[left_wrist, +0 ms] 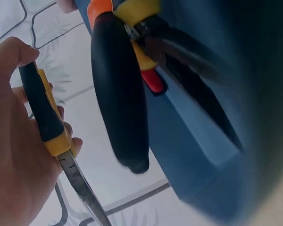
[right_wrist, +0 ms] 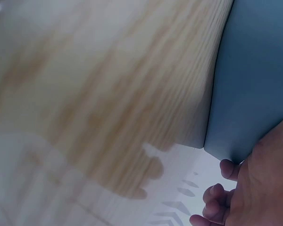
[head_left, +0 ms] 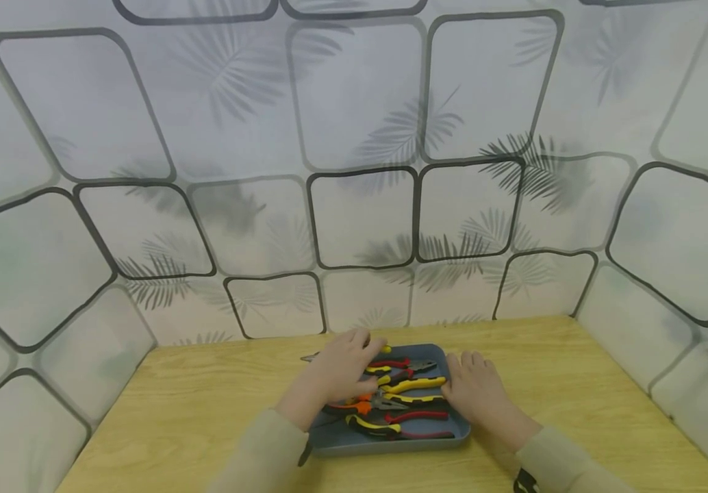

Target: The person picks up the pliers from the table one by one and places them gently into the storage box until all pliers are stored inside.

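Note:
My left hand (head_left: pixel 343 364) grips pliers with yellow-and-black handles (left_wrist: pixel 51 110) above the far left part of a blue-grey tray (head_left: pixel 391 450). Their narrow metal jaws point left in the head view. Beneath the hand, the tray holds several more pliers, among them one with yellow handles (head_left: pixel 415 385), one with red handles (head_left: pixel 422 415) and one with orange-and-black handles (head_left: pixel 361 407). The hand and forearm hide part of the tray's left side. My right hand (head_left: pixel 477 387) rests against the tray's right side, thumb at the rim and fingers reaching forward.
The tray stands on a light wood-grain table (head_left: pixel 206 404). Patterned walls with rounded squares and leaves (head_left: pixel 366 219) enclose the table at the back and both sides. A black object (head_left: pixel 525 481) shows under the right sleeve.

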Available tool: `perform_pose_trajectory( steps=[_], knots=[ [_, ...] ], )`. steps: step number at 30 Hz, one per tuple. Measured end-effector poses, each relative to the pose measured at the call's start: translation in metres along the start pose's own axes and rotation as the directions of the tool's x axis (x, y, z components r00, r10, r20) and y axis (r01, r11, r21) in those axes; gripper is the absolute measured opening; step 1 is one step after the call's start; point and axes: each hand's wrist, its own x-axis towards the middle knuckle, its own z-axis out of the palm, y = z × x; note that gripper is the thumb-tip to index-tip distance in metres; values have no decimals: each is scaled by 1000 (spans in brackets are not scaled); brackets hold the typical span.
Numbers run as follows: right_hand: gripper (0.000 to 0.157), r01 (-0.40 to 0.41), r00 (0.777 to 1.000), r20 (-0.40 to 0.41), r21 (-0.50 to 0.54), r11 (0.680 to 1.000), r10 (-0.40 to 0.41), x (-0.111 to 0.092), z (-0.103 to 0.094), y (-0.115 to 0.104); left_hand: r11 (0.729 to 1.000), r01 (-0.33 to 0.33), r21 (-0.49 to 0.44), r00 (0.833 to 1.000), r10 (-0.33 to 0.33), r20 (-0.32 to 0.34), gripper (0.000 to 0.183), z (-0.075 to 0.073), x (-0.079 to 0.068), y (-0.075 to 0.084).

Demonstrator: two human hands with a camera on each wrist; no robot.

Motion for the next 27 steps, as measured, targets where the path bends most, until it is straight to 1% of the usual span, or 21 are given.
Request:
perform_pose_trajectory(
  steps=[5,10,14,22,27],
  knots=[
    [24,3,1000,4,4,1000,-3,1,0,1,1000,6,10,1000,-6,29,61,0,5,6],
    [25,-3,1000,25,7,1000,3,2,0,2,1000,-6,27,999,5,40,56,1,7,13],
    [23,-4,1000,29,7,1000,4,2,2,2,1000,-13,11,999,13,47,60,5,7,17],
    [23,-6,1000,24,-4,1000,6,2,5,3,1000,-16,13,999,16,39,61,10,9,20],
    [24,-6,1000,19,4,1000,6,2,5,3,998,-12,56,998,9,56,62,14,9,21]
  ],
)
